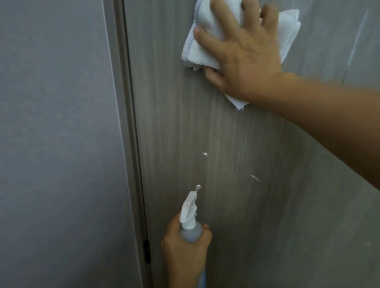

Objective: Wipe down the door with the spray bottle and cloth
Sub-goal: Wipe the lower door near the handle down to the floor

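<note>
A grey wood-grain door (251, 159) fills the middle and right of the head view. My right hand (243, 48) presses a folded white cloth (205, 32) flat against the door near the top, fingers spread over it. My left hand (184, 244) is wrapped around the neck of a spray bottle (189, 220) with a white trigger head, its nozzle pointing up close to the door low down. A few small white foam spots (204, 154) sit on the door between the two hands.
A grey wall (46, 133) stands on the left, with the door frame (128, 117) running down beside it. A dark hinge (146, 251) shows low on the frame. Faint wet streaks (356, 38) mark the door at the upper right.
</note>
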A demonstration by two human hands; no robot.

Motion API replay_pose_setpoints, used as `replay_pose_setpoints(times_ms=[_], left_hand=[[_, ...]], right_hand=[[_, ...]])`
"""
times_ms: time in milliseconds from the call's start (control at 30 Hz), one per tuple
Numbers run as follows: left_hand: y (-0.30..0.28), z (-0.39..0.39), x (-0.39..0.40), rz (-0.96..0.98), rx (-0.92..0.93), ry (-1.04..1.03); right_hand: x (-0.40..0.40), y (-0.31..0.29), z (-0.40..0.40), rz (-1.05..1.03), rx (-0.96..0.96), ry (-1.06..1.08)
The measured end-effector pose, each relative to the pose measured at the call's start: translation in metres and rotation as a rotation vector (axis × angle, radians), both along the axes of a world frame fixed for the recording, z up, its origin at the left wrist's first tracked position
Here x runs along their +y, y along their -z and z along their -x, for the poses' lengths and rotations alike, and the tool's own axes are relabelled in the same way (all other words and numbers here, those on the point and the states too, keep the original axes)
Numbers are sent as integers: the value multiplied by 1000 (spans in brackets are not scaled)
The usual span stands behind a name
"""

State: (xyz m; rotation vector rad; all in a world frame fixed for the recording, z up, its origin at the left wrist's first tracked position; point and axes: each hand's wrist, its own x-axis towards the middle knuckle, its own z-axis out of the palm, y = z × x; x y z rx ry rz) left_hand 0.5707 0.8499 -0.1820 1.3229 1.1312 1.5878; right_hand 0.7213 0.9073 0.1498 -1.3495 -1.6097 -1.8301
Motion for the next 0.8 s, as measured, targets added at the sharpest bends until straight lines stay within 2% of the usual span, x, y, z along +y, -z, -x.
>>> replay_pose_setpoints(times_ms=[533, 800], left_hand=[[-10, -1, 1, 7, -13, 34], [-62, -10, -8, -130, -93, 48]], right_hand=[[-2, -1, 2, 35, 1, 9], [-1, 0, 1, 0, -35, 13]])
